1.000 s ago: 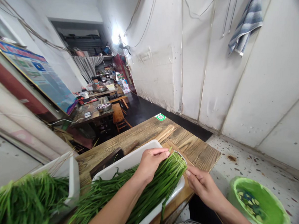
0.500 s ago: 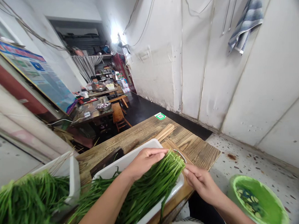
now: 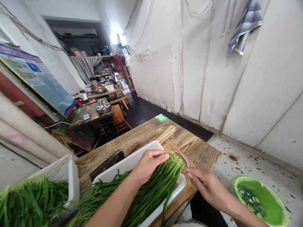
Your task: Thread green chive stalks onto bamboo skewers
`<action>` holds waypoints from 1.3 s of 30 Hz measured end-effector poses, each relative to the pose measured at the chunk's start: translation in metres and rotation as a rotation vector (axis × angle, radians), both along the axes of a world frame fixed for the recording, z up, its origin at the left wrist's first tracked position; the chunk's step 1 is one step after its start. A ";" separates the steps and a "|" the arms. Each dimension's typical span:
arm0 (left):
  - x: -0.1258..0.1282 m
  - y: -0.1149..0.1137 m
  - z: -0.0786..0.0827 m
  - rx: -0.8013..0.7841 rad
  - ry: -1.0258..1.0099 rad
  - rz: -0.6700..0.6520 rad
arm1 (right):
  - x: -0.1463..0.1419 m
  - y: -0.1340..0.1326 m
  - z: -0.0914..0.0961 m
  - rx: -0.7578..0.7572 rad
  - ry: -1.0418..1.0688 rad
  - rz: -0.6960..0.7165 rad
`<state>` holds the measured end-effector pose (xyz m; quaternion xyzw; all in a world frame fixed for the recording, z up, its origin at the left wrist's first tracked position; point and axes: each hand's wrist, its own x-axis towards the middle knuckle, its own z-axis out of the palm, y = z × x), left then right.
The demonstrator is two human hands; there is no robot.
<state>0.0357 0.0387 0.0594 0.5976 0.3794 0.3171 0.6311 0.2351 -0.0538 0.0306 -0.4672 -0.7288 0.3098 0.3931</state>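
Note:
A thick bundle of green chives [image 3: 154, 183] lies in a white tray [image 3: 133, 156], their pale cut ends pointing to the upper right. My left hand [image 3: 150, 163] reaches over the bundle, its thumb and forefinger closed at the upper edge of the cut ends. At the lower side of these ends is my right hand [image 3: 206, 184], with thumb and forefinger pinched together. Whatever is between the right fingertips is too small to make out.
A cleaver [image 3: 107, 164] lies behind the tray, with thin bamboo skewers [image 3: 167, 134] on the wooden table [image 3: 204, 148]. More chives fill a white bin [image 3: 73, 179] at left. A green bucket [image 3: 271, 198] stands on the floor at right. Another person [image 3: 95, 84] sits far back.
The view has shifted slightly. Both hands stay at the cut ends of the chives, the right one marginally lower against them. The person at the back now shows more clearly.

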 end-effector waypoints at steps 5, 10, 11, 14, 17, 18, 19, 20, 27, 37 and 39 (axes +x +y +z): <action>-0.005 -0.003 0.011 0.036 0.096 -0.072 | -0.003 -0.003 0.003 -0.010 0.000 -0.002; -0.004 -0.007 0.013 0.117 0.141 -0.127 | -0.013 -0.005 0.008 -0.018 0.014 -0.004; -0.003 -0.008 0.011 0.127 0.140 -0.126 | -0.014 -0.004 0.010 -0.013 0.007 -0.016; -0.001 -0.008 0.004 0.091 0.091 -0.090 | -0.015 0.002 0.017 -0.005 -0.020 -0.034; -0.006 -0.001 0.001 0.033 0.039 -0.063 | -0.012 0.011 0.017 -0.022 -0.047 -0.011; -0.009 0.002 0.001 0.030 0.039 -0.061 | -0.010 0.013 0.014 -0.031 -0.052 -0.022; -0.013 0.007 0.001 0.035 0.051 -0.057 | -0.009 0.015 0.010 -0.043 -0.050 -0.044; -0.018 0.012 0.000 0.057 0.078 -0.046 | -0.007 0.015 0.004 -0.062 -0.037 -0.071; -0.047 0.058 -0.040 0.433 0.566 0.072 | 0.008 -0.002 -0.042 -0.208 0.258 -0.096; -0.032 0.073 -0.077 0.419 0.583 0.026 | 0.011 -0.008 -0.046 -0.387 0.432 -0.083; -0.026 0.071 -0.074 0.429 0.576 0.020 | 0.006 -0.003 -0.039 -0.364 0.421 -0.062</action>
